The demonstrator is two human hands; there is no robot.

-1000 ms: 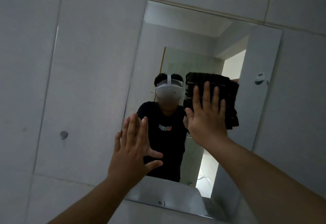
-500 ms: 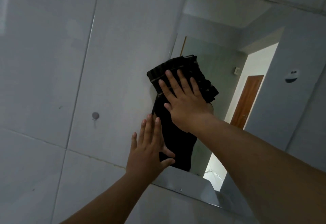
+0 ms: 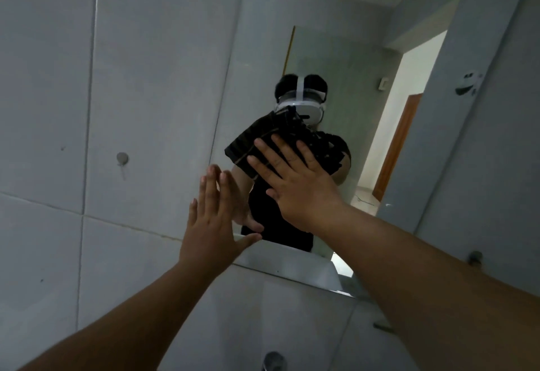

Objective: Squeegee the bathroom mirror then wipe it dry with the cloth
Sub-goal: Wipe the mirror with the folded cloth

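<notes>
The wall mirror (image 3: 365, 49) fills the upper right of the head view. A dark folded cloth (image 3: 257, 142) lies flat against the glass near the mirror's left side. My right hand (image 3: 295, 177) presses on the cloth with its fingers spread. My left hand (image 3: 213, 218) rests flat and open on the wall at the mirror's lower left corner, holding nothing. No squeegee is in view.
Grey wall tiles (image 3: 131, 78) surround the mirror, with a small round wall plug (image 3: 122, 158) to its left. A white basin (image 3: 263, 327) and the top of a tap (image 3: 273, 362) sit below. The mirror reflects a person and a doorway.
My right hand has slid the cloth down and slightly right on the glass. The view shifted, so the reflected person shows again. The left hand stays at the mirror's corner.
</notes>
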